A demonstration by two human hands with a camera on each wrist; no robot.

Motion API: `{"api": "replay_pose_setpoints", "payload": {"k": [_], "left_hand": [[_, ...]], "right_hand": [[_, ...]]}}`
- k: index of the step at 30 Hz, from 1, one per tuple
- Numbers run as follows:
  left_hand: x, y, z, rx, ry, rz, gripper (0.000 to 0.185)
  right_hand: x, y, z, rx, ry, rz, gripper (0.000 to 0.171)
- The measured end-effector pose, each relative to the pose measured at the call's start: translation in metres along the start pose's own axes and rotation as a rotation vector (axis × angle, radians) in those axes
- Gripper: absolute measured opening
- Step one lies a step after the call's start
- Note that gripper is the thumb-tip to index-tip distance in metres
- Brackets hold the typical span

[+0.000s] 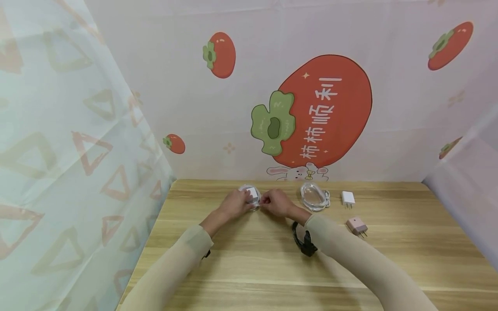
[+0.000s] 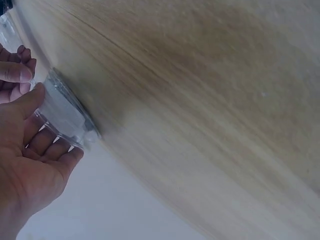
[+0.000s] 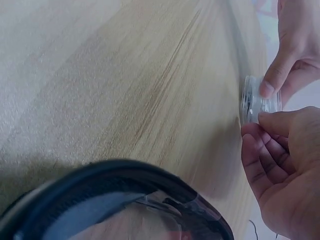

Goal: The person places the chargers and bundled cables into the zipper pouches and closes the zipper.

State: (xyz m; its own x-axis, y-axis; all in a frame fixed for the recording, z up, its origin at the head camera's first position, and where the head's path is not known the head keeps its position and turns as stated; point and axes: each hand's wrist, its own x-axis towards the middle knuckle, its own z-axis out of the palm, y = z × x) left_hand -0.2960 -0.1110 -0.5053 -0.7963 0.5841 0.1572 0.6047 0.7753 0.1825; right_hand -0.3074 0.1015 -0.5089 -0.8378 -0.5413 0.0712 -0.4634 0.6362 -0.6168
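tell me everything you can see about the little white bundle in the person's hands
The bundle is small and pale: a squarish white block within a rounded, see-through or whitish coil, possibly a cable. Its surface looks like shiny plastic. The left hand holds it between thumb and fingers, while the right hand pinches at its edge. It is near the back of the wooden table; whether it touches the wood is unclear.

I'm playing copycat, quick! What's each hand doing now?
Left hand: closed, holding the coiled cable.
Right hand: closed, pinching at the coiled cable's edge.
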Motion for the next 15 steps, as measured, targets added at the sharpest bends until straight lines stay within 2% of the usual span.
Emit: {"api": "replay_pose_setpoints", "payload": {"k": [11, 15], "left_hand": [[-0.0010, -0.0005, -0.0068, 0.061, -0.038, 0.067, 0.019], [-0.0015, 0.0000, -0.0066, 0.058, -0.044, 0.056, 0.021]], "right_hand": [[0.0045, 0.0053, -0.0006, -0.019, 0.025, -0.045, 0.009], [0.0054, 0.0069, -0.0002, -0.021, 0.023, -0.044, 0.009]]}}
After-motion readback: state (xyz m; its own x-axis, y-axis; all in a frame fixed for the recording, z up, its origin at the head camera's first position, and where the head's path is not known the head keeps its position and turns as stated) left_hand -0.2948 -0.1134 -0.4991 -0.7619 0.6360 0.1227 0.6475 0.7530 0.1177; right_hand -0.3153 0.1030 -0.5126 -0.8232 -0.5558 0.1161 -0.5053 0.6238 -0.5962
